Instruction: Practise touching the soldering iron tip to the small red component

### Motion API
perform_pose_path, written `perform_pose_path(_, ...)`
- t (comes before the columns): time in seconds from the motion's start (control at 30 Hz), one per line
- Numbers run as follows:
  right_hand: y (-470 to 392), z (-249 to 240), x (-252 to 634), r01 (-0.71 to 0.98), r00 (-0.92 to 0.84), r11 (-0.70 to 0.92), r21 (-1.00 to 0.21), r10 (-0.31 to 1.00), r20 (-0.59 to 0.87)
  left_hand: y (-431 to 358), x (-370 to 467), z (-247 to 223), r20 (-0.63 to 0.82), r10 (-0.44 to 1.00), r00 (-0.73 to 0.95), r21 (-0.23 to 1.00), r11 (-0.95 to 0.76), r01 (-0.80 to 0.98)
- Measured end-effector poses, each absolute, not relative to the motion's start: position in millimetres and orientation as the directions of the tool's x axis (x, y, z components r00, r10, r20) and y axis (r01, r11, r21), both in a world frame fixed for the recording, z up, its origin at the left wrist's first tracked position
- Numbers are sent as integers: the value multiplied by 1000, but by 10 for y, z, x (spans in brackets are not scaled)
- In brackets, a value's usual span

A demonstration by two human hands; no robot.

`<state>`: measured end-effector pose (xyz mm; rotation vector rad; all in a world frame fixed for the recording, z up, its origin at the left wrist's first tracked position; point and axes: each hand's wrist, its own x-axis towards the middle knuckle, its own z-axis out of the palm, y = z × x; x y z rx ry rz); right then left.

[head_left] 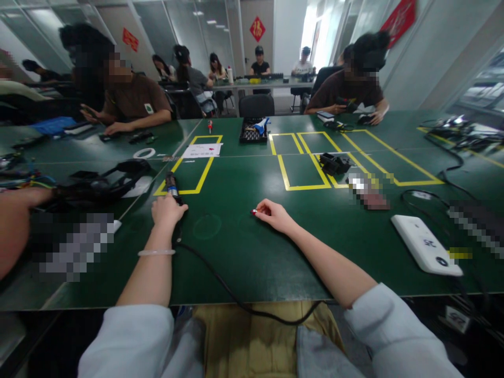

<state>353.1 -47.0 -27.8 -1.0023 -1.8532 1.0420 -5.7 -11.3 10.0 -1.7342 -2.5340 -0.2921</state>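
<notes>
My left hand (167, 211) is closed over the lower part of a corded electric screwdriver (171, 184), a dark tool with a blue band that lies on the green table. Its black cord (212, 270) runs over the table's near edge. Between the pinched fingertips of my right hand (275, 216) is a small red-and-white piece (254, 211), too small to name. That hand rests low over the table, to the right of the screwdriver. The palm hides part of the tool.
Yellow tape (309, 187) marks rectangles on the table. Further off are a black tray (252, 137), a paper sheet (202, 150) and a black part (334, 164). A white power bank (425, 244) lies right. Co-workers sit opposite; another person's arm (16, 226) reaches in left.
</notes>
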Motion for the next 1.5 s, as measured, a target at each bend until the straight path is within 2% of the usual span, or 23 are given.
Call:
perform_pose_path(0.2, -475, -264, 3521, 268, -393, 367, -891, 886, 247, -176, 442, 59, 176, 976, -125, 91, 111, 990)
perform_pose_path(0.43, -485, -254, 3527, 347, -396, 430, -834, 873, 285, -326, 1150, -62, 206, 958, 200, 233, -247, 941)
perform_pose_path(0.67, -467, -285, 3544, 483, -393, 475, -736, 868, 303, -505, 1583, -99, 236, 861, 450, 321, -507, 800)
perform_pose_path(0.87, -429, -315, 3540, 552, -428, 522, -650, 847, 317, -571, 1647, -68, 230, 841, 489, 355, -541, 763)
perform_pose_path(1.07, -432, -320, 3520, 456, -439, 499, -737, 847, 302, -585, 1654, -38, 207, 851, 482, 350, -525, 776)
perform_pose_path(1.23, -484, -283, 3522, 364, -477, 544, -756, 806, 351, -603, 1670, -34, 198, 866, 460, 336, -501, 798)
perform_pose_path(1.5, -493, -268, 3541, 417, -444, 532, -737, 826, 346, -609, 1761, -51, 248, 890, 382, 188, -431, 883)
